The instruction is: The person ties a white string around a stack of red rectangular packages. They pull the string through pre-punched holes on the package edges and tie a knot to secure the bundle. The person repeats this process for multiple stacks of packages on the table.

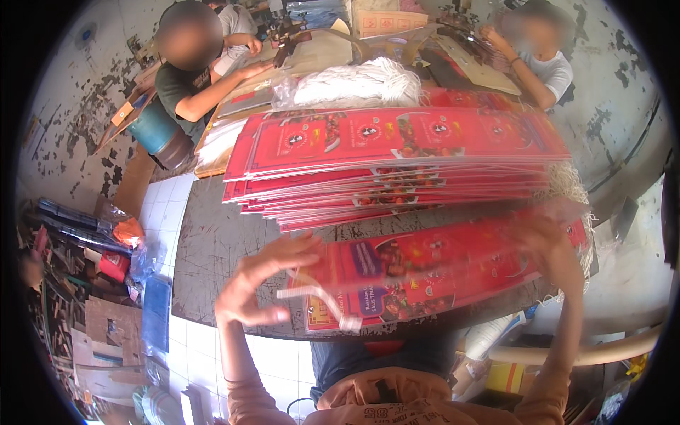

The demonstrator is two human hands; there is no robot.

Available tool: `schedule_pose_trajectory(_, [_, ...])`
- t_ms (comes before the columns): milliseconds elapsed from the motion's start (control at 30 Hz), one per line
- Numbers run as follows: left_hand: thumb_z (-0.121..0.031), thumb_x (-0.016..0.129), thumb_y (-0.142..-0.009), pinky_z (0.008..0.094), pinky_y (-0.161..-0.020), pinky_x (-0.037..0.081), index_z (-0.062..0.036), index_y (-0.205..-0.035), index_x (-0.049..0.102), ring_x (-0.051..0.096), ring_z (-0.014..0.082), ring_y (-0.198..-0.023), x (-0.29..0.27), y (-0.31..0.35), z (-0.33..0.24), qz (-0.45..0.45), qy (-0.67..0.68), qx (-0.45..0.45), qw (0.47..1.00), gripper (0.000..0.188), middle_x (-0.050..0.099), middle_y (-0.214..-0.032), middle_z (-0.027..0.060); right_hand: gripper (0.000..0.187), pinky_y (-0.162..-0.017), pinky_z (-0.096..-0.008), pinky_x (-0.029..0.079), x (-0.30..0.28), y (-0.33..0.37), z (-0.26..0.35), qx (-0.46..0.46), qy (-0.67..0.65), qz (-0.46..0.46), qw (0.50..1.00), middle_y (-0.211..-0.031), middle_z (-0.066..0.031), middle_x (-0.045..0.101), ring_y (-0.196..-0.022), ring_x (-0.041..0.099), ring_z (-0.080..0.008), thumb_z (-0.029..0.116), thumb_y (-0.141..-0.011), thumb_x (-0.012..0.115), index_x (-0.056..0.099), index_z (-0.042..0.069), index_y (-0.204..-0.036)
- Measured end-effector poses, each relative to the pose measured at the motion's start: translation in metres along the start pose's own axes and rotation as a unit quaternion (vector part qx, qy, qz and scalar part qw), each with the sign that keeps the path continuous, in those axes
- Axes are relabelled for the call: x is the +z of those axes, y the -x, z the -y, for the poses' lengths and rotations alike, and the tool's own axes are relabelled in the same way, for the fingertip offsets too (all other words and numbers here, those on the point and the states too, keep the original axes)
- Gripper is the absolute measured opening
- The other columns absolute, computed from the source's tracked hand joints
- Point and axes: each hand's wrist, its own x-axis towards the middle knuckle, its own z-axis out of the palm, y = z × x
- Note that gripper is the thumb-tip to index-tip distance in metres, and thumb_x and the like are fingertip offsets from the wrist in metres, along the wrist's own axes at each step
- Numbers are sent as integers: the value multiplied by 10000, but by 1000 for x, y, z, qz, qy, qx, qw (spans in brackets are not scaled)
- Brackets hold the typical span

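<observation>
Stack of red printed sheets (333,145) fills mid tbl (212,273), w/ white cord bundle (358,86) on far side. Red sheet (453,276) at near edge. L hand (249,289) by its L end, palm inward, fingers & thumb apart, nr white strip (319,292); R hand (544,244) at R end, blurred, can't tell if gripping.

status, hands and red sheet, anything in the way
Left hand open at left end of red sheet. Right hand at right end, grip blurred. White strap across left end, red stack beyond.
</observation>
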Motion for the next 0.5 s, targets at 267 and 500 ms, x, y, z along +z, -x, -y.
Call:
schedule_pose_trajectory(267, [-60,596,-838,322,-875,458,5,-1064,597,599,179,-968,-8,-13,45,-192,69,-105,973,235,646,-997,106,96,-692,-400,415,37,-49,-23,-41,-30,-112,992,-771,-127,567,-739,532,-330,64,-786,593,574,19,-869])
schedule_pose_trajectory(500, [-62,557,-872,305,-877,437,-12,-1104,570,593,169,-968,-3,-2,68,-301,63,-121,944,238,645,-964,93,149,-748,-394,398,50,-69,-21,-24,-2,-142,990,-848,-119,557,-839,518,-309,60,-771,609,575,22,-910])
